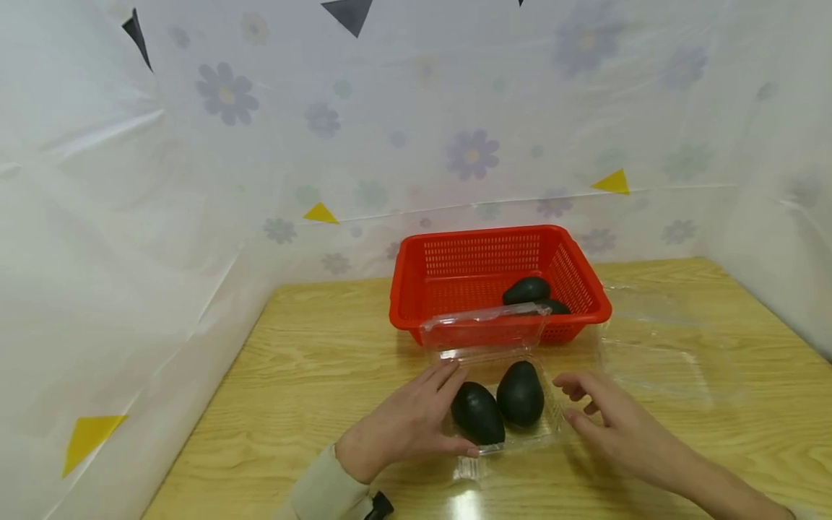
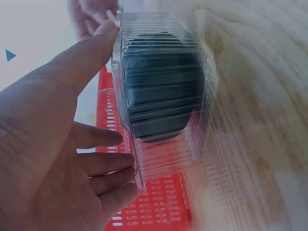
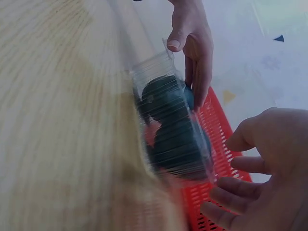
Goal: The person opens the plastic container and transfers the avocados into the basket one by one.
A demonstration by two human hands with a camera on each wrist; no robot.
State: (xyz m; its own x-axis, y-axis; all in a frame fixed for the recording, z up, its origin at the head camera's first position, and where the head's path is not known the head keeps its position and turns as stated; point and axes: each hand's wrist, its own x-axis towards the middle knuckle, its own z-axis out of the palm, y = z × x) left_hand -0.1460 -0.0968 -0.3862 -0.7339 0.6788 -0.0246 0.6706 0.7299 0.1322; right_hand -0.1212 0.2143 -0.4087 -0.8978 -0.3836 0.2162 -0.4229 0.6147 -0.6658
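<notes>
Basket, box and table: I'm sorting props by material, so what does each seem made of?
Basket: likely plastic, slightly shiny, with neat moulded-looking slots. Box: apparently thin clear plastic, glossy, with ridged see-through walls. Table: wood or wood-look laminate; grain and a glossy reflection show, but I can't tell which.

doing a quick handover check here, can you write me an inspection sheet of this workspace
Surface: wood-grain table.
Job's things: two avocados in an open clear plastic clamshell; two more avocados in the red perforated basket behind.
Clutter: clear plastic packaging, right side.
Hands: left hand touches the clamshell's rim; right hand near its right side, contact unclear.
Cables: nothing seen.
Surroundings: white flower-print sheeting with yellow triangles.
</notes>
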